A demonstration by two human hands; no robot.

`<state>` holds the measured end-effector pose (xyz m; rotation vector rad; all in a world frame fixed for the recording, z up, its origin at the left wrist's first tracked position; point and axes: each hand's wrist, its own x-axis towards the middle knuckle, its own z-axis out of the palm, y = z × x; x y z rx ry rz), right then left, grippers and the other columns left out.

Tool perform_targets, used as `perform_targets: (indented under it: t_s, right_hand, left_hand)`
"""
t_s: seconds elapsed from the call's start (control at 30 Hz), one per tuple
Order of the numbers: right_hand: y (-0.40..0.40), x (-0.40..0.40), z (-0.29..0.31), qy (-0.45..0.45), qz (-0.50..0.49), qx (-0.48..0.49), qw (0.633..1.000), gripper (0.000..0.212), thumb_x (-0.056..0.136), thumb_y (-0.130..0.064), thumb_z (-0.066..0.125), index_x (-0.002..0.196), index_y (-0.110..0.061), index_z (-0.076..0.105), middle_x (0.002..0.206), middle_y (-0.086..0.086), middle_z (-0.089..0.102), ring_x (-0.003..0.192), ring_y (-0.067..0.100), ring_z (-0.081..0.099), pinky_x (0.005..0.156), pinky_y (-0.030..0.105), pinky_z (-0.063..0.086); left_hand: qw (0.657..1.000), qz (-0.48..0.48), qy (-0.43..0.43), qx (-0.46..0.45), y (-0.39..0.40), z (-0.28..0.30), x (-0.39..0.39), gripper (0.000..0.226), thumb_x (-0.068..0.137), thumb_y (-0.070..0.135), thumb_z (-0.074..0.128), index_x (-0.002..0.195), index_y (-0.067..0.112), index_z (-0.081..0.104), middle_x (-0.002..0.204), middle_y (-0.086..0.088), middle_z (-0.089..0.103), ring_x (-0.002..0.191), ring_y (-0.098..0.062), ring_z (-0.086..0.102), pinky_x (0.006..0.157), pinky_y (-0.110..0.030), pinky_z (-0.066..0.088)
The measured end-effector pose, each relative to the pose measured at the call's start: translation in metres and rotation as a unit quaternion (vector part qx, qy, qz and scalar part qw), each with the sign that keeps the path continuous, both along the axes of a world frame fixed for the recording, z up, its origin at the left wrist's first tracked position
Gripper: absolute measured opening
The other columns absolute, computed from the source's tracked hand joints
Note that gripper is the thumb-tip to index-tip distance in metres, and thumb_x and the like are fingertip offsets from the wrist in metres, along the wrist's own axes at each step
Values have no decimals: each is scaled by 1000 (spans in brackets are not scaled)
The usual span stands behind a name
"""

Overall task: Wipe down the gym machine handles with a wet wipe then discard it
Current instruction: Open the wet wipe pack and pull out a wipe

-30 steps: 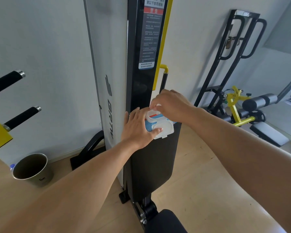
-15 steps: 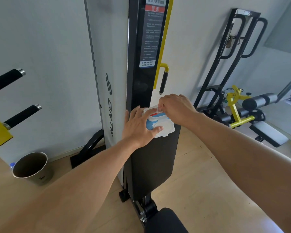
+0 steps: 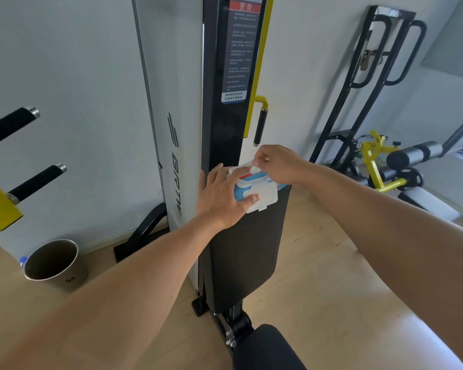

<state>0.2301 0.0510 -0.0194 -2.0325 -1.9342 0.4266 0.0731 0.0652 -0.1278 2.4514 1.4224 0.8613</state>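
Observation:
A blue, red and white wet wipe pack [image 3: 254, 189] with its white flip lid open rests on top of the black back pad [image 3: 245, 249] of the gym machine. My left hand [image 3: 222, 194] holds the pack, thumb on the open lid. My right hand [image 3: 275, 162] pinches a white wipe [image 3: 255, 169] at the pack's opening. A black handle on a yellow bracket [image 3: 259, 124] hangs just above my right hand. Two black foam handles [image 3: 35, 182] stick out at the far left.
A metal bin [image 3: 52, 264] stands on the wooden floor at lower left, by the wall. The tall white and black machine column [image 3: 187, 102] fills the centre. A black frame [image 3: 366, 76] and a yellow and black bench [image 3: 385, 161] stand at right. A black seat [image 3: 265, 348] is below.
My right hand went down to the pack's opening and took hold of a wipe, then rose slightly with it. My left hand kept holding the pack.

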Motion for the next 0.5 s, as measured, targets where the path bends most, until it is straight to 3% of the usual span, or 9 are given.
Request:
perform_targets:
  t_s: [0.07, 0.13, 0.23, 0.3, 0.43, 0.5]
  right_hand:
    - [1, 1, 6, 70, -31, 22, 997, 14, 105, -22, 49, 108, -15, 60, 109, -4, 58, 96, 13, 54, 71, 20, 44]
    - [2, 2, 17, 124, -67, 79, 987, 19, 105, -22, 47, 109, -12, 63, 109, -1, 61, 97, 15, 56, 78, 29, 46]
    - [2, 4, 36, 169, -99, 179, 964, 19, 105, -26, 45, 106, -12, 58, 98, -4, 60, 75, 6, 48, 62, 25, 39]
    - [2, 4, 41, 198, -118, 215, 949, 17, 106, -29, 44, 106, -15, 54, 91, -8, 54, 74, 7, 45, 58, 25, 37]
    - [9, 16, 42, 353, -242, 290, 856, 14, 105, -29, 43, 109, -18, 52, 88, -10, 50, 85, 17, 52, 64, 28, 44]
    - [11, 28, 38, 353, -276, 274, 851, 18, 105, -29, 45, 112, -16, 54, 93, -7, 53, 89, 20, 57, 72, 34, 51]
  left_hand:
    - [1000, 1, -2, -2, -1, 0, 0, 63, 87, 70, 52, 143, 46, 35, 151, 6, 42, 149, -22, 26, 123, -53, 4]
    - [1000, 0, 0, -1, -1, 1, 0, 62, 87, 70, 52, 142, 45, 37, 150, 6, 43, 148, -22, 27, 124, -54, 6]
    - [1000, -8, 1, 0, 0, 0, -2, 62, 86, 71, 52, 141, 45, 38, 148, 6, 44, 148, -22, 26, 125, -55, 8]
    - [1000, -11, 2, 2, 0, -2, -2, 63, 86, 72, 50, 142, 45, 37, 147, 6, 44, 148, -22, 27, 125, -55, 8]
    - [1000, -16, 4, -1, 1, -2, -2, 70, 82, 80, 42, 142, 45, 37, 149, 6, 43, 147, -23, 29, 124, -56, 11]
    - [1000, -20, -1, -5, 0, -1, -2, 78, 77, 87, 37, 143, 44, 37, 150, 7, 42, 147, -22, 29, 124, -56, 12]
